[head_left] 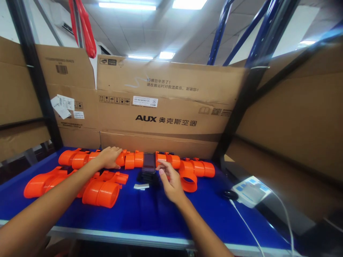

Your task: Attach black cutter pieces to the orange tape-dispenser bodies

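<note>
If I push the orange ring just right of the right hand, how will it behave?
The orange ring may roll, given its round outside; it's probably light, being hollow; its smooth sheen suggests a slippery grip.

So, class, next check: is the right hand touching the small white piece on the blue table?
Apart. The head view shows it: bare blue table is visible between the right hand and the white piece's right end.

The blue tabletop (150, 217) bears orange tubes (100, 195), white strips (141, 186), a dark stack (149, 163)
</note>
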Action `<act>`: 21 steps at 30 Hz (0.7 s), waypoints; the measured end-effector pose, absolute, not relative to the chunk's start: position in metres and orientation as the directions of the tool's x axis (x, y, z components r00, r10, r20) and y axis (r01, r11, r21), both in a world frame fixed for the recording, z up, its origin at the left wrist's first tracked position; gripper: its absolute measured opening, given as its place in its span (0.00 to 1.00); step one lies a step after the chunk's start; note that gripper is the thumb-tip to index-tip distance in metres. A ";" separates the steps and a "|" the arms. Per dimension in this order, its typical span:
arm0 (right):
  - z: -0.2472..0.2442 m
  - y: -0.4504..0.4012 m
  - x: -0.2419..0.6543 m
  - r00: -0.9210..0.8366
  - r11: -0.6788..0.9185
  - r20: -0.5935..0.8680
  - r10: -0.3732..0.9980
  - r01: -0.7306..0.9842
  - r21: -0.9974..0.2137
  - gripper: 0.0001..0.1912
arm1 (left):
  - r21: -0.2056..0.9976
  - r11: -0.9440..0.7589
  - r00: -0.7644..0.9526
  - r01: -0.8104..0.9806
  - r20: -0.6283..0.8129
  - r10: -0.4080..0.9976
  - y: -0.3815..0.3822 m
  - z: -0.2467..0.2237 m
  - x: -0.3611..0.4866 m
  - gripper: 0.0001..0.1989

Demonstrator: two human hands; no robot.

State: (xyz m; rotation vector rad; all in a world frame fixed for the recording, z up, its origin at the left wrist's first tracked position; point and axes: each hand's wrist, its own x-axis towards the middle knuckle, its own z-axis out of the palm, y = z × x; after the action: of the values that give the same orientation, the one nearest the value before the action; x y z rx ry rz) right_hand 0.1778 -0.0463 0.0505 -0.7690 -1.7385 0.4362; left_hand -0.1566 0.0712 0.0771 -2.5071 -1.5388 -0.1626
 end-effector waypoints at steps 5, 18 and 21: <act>0.052 -0.047 0.179 -0.147 0.719 0.710 0.689 0.269 -0.642 0.18 | -0.035 -0.451 0.452 0.892 0.129 0.883 0.078 0.079 -0.166 0.49; 0.046 -0.045 0.184 -0.106 0.669 0.663 0.741 0.211 -0.713 0.22 | -0.073 -0.363 0.361 0.929 -0.041 0.932 0.087 0.072 -0.201 0.58; 0.045 -0.043 0.186 -0.098 0.668 0.664 0.741 0.209 -0.714 0.22 | -0.106 -0.375 0.373 0.921 -0.040 0.927 0.091 0.066 -0.198 0.60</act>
State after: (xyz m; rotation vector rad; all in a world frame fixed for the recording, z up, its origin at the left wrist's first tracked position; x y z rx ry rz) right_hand 0.1862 -0.0431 0.0450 -0.7875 -1.6470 0.5349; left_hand -0.1978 0.0914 0.0665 -2.5473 -1.7177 0.1428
